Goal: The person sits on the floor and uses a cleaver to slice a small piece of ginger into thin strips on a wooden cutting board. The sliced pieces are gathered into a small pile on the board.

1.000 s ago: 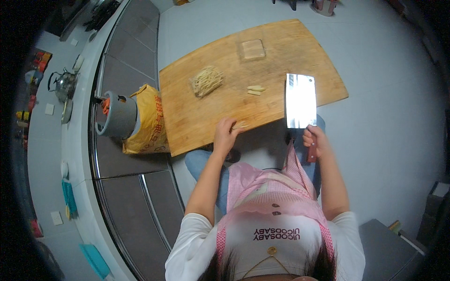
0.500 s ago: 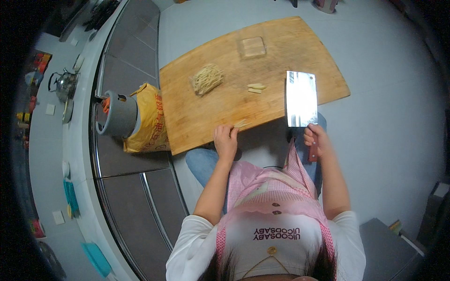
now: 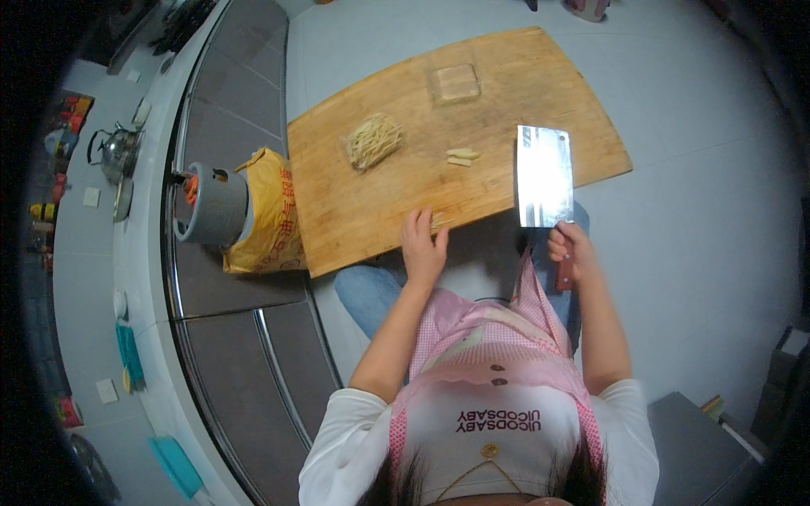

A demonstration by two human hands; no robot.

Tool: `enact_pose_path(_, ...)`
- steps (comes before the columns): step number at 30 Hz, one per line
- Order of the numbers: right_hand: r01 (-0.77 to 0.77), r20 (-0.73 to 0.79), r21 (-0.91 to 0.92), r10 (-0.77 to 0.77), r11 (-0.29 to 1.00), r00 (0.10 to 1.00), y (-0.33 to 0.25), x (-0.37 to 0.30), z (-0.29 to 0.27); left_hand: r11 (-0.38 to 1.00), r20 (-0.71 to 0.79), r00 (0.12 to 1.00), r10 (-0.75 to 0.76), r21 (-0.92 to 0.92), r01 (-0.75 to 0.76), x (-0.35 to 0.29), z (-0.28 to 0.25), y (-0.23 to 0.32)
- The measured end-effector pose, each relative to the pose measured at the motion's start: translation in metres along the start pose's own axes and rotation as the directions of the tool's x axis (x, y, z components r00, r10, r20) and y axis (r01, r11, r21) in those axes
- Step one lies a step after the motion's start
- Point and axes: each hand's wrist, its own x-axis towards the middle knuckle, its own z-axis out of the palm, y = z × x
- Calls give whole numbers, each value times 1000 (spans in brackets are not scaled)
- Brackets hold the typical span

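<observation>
A wooden cutting board lies in front of me. Near its front edge my left hand rests with fingers stretched out and thumb apart. Beside those fingers are thin pale shreds; the hand partly covers that spot. My right hand is wrapped round the red-brown handle of a cleaver, its broad shiny blade pointing away from me over the board's front right edge. Farther in lie a few pale yellow slices. To their left is a heap of pale cut strips, seemingly in a clear container.
A clear plastic box sits toward the board's far side. Left of the board stand a yellow bag and a grey bin beside dark cabinets. A kettle is on the counter.
My left hand has shifted right and slightly forward along the front edge, and its fingers have gone from bunched to stretched out. The cleaver has hardly moved.
</observation>
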Motion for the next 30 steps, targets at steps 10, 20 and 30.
enact_pose_path(10,-9,-5,-4,9,1000,1000,0,1,-4,991,-36,997,-75,112,78,9,36,11)
enact_pose_path(20,-17,23,-22,18,1000,1000,0,1,-4,994,-75,992,-106,-10,106,9,36,6)
enact_pose_path(30,-7,51,-7,7,1000,999,-1,1,-4,981,1,999,-45,-191,44,3,-14,-24)
